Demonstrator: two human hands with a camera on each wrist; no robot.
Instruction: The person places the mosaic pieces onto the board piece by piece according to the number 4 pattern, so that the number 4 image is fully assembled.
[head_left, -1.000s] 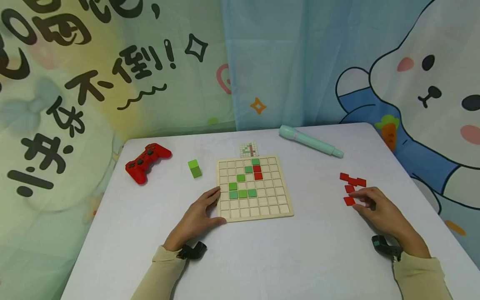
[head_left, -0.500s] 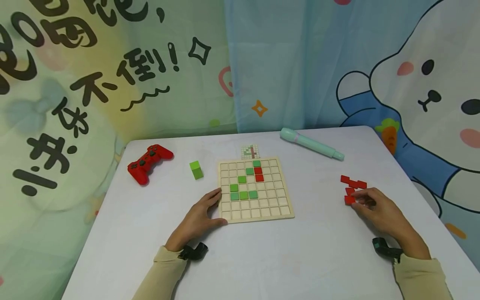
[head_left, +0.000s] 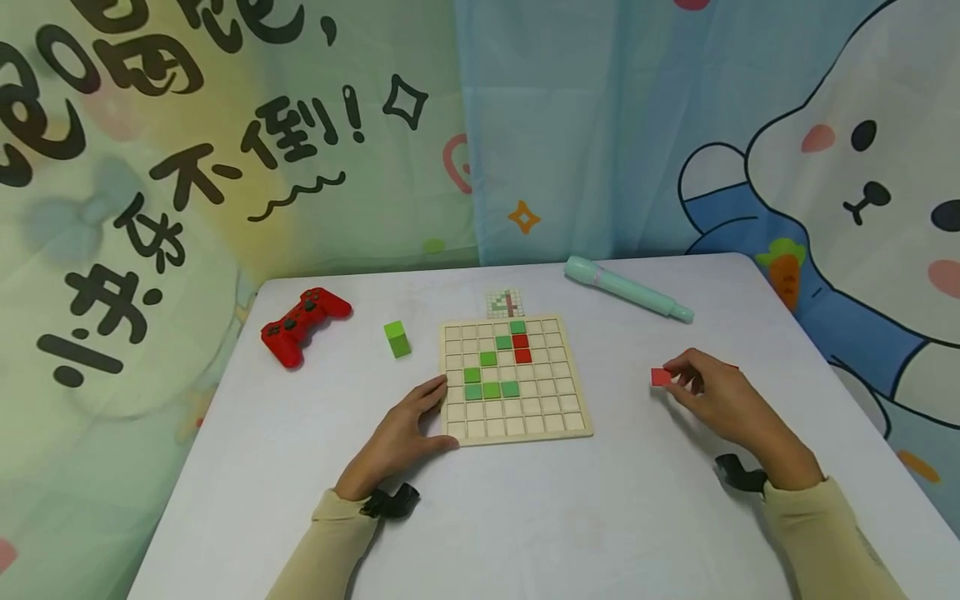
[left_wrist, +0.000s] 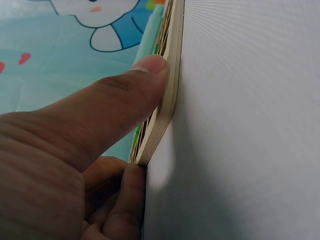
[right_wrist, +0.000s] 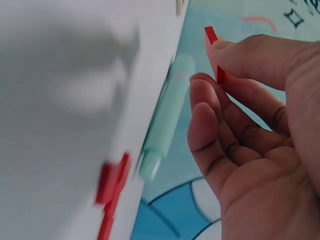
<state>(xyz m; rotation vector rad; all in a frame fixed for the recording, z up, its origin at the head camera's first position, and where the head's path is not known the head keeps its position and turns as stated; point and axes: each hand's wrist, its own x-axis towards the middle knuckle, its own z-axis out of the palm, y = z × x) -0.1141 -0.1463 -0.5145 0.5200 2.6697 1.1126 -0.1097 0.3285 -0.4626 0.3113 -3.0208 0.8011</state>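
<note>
My left hand (head_left: 403, 427) holds the near left corner of a wooden grid board (head_left: 547, 423), thumb on the near edge and fingers along the left side. In the left wrist view the thumb (left_wrist: 132, 87) presses on the board's rim (left_wrist: 170, 92). Green tiles (head_left: 488, 358) and two red tiles (head_left: 522, 356) lie in the board's squares. To the board's right, my right hand (head_left: 723, 404) pinches a red square tile (head_left: 661, 377) above the table. The right wrist view shows that thin tile (right_wrist: 220, 75) between thumb and fingers. More red tiles (right_wrist: 106, 185) lie on the table, mostly hidden behind this hand in the head view.
A small patterned card (head_left: 504, 303) lies behind the board. Left of it are a green block or stack (head_left: 397, 340) and a red game controller (head_left: 306, 326). A mint-green tube-shaped object (head_left: 630, 289) lies at the back right. Printed curtains hang behind the white table (head_left: 570, 517).
My right hand has picked a red tile from the loose group and moved left and slightly up with it. My left hand stays at the board's corner.
</note>
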